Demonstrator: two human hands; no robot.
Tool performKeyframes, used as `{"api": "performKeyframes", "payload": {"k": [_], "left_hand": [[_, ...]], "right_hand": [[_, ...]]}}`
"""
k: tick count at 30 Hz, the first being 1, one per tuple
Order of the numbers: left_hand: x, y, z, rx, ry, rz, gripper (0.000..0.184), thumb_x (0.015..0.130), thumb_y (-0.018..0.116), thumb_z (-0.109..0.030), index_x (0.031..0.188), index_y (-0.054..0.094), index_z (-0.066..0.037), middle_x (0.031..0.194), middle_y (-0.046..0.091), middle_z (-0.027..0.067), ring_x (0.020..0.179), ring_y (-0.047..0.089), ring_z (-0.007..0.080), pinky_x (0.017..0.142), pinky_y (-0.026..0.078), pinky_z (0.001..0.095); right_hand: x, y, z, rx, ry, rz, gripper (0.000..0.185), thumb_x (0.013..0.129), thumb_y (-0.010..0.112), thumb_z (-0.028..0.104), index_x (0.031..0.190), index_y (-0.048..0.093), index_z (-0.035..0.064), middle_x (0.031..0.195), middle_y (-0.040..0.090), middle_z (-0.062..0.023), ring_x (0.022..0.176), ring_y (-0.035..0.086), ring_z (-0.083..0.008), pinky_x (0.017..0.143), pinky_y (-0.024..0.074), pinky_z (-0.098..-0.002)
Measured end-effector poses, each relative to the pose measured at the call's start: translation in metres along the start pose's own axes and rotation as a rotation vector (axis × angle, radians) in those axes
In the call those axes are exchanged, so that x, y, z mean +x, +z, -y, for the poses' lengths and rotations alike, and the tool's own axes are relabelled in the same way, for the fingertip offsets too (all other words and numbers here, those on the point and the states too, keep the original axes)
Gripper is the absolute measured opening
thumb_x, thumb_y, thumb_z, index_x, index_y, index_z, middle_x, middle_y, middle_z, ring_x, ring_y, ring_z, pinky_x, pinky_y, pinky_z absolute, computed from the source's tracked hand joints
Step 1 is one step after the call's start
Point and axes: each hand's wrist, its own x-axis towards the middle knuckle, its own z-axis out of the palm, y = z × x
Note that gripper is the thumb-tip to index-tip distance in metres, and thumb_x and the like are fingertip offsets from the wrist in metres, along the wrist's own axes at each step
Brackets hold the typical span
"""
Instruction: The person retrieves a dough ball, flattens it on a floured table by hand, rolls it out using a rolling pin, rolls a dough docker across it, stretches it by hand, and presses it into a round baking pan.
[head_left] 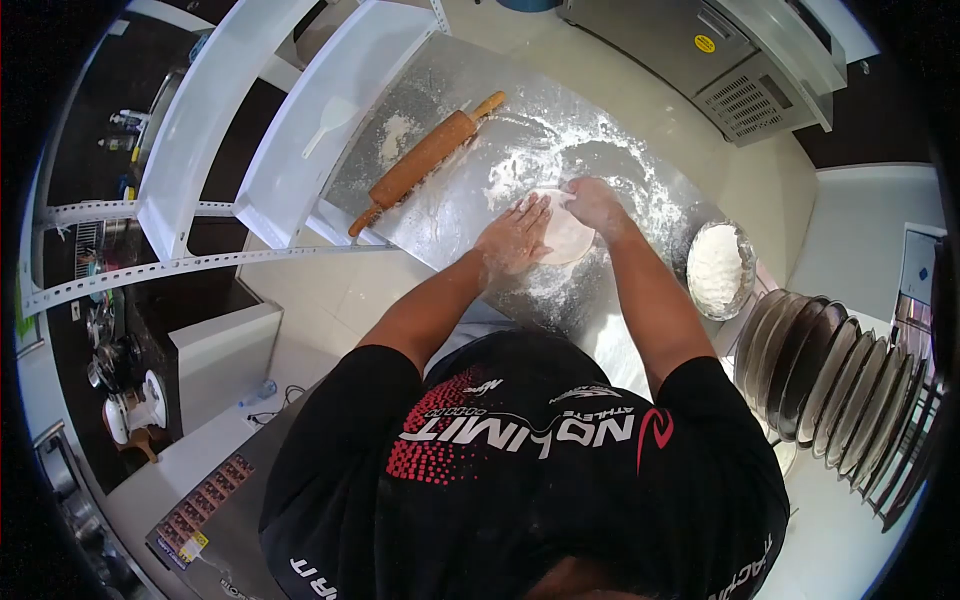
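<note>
A flat round of dough (568, 242) lies on the floured metal table (640, 170). On its left side rests my left hand (515, 237), with the fingers stretched out flat over the edge. My right hand (596, 206) is curled at the upper right edge of the dough and appears to pinch it; the fingertips are partly hidden. To the upper left, a wooden rolling pin (422, 160) lies diagonally on the table, apart from both hands. Loose flour (515, 170) is spread around the dough.
A metal bowl of flour (716, 268) sits at the table's right end. Beyond it, several round pans (815, 370) stand in a rack. White shelves (300, 130) border the left side, one holding a white scoop-like utensil (330, 122). A steel appliance (690, 50) stands across the floor.
</note>
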Motion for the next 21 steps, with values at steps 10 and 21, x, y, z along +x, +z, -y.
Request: {"api": "performKeyframes", "payload": {"k": [10, 21], "left_hand": [[0.008, -0.003, -0.006, 0.006, 0.120, -0.028, 0.075, 0.106, 0.044, -0.049, 0.156, 0.037, 0.007, 0.168, 0.029, 0.0258, 0.158, 0.022, 0.0405, 0.128, 0.019, 0.0480], [0.000, -0.012, 0.001, -0.023, 0.134, -0.040, 0.073, 0.107, 0.043, -0.048, 0.157, 0.036, 0.006, 0.167, 0.030, 0.0245, 0.158, 0.022, 0.0377, 0.129, 0.019, 0.0466]], "right_hand": [[-0.025, 0.006, 0.014, 0.031, 0.287, -0.228, 0.033, 0.087, 0.062, 0.018, 0.115, 0.072, 0.0032, 0.107, 0.073, -0.0209, 0.096, 0.068, -0.0419, 0.086, 0.0555, -0.0482], [-0.120, 0.046, -0.005, -0.393, -0.230, -0.288, 0.052, 0.096, 0.047, 0.011, 0.146, 0.052, 0.0004, 0.140, 0.060, -0.0182, 0.129, 0.058, -0.0341, 0.113, 0.0430, -0.0465]]}}
